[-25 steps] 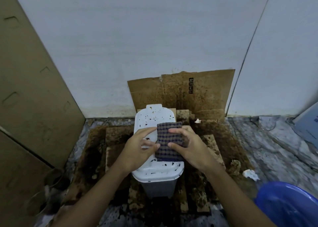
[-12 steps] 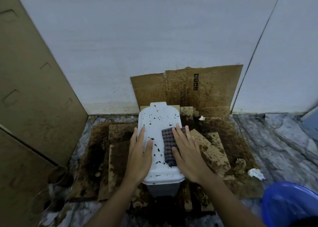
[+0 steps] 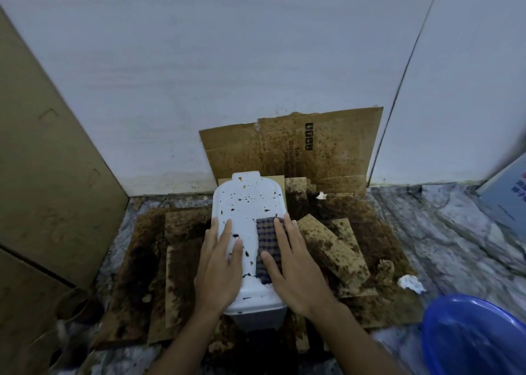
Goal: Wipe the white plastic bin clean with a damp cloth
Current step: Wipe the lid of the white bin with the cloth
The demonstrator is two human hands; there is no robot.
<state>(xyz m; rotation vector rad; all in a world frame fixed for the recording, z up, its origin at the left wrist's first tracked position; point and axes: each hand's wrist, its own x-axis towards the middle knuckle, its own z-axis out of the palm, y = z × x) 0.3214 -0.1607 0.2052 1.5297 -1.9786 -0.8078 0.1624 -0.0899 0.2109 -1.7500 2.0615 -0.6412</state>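
The speckled white plastic bin [image 3: 250, 204] sits under both grips, on stained brown cardboard [image 3: 327, 246]. A second ago the dark checked cloth [image 3: 266, 232] was held up between them. Now my right grip [image 3: 296, 266] presses it flat on the lid, fingers straight. My left grip [image 3: 219, 266] lies flat beside it, steadying. Wiping begins, I'd say; spots remain beyond my fingertips.

Showed grey marbled floor [image 3: 444, 232]. Carried stained cardboard sheets [image 3: 182, 261] at centre, beneath white bin [image 3: 247, 201]. Bore crumpled white paper [image 3: 410, 283] at 3 o'clock, blue basin [image 3: 472, 335] at 4 o'clock.
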